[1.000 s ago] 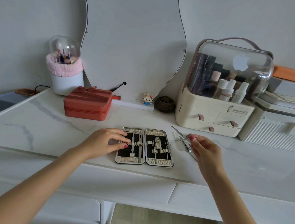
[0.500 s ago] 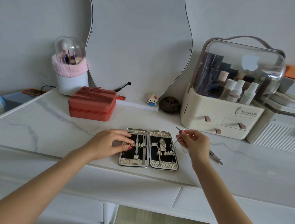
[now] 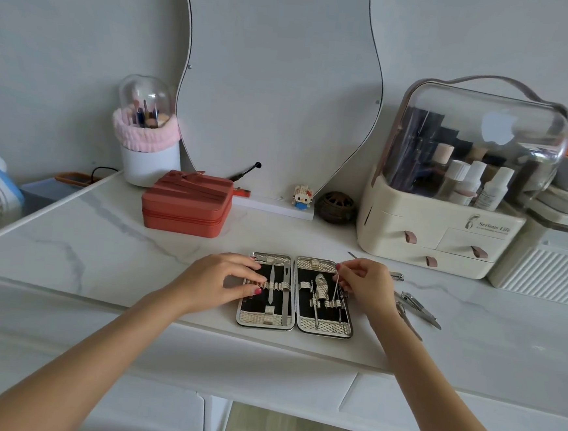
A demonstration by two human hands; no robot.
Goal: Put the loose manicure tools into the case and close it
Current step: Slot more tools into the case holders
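Observation:
The manicure case [image 3: 321, 327] lies open flat on the white marble table [image 3: 103, 252], black inside with silver woven ends, several tools strapped in both halves. My left hand [image 3: 223, 283] rests on the case's left half, fingers curled over its strap and left edge. My right hand [image 3: 365, 286] pinches a thin metal tool [image 3: 337, 282], its lower end over the right half of the case. Loose tools, among them nail clippers [image 3: 419, 307], lie on the table right of the case, partly hidden by my right hand.
A red zipped box [image 3: 186, 204] sits behind the case on the left. A cream cosmetics organiser [image 3: 444, 234] with a clear dome stands at the back right, a white ribbed box [image 3: 547, 266] beside it. A mirror, a brush holder [image 3: 147, 143] and small ornaments line the wall.
My right hand has carried the thin tool from the table's right side to over the case's right half. My left hand has stayed on the left half.

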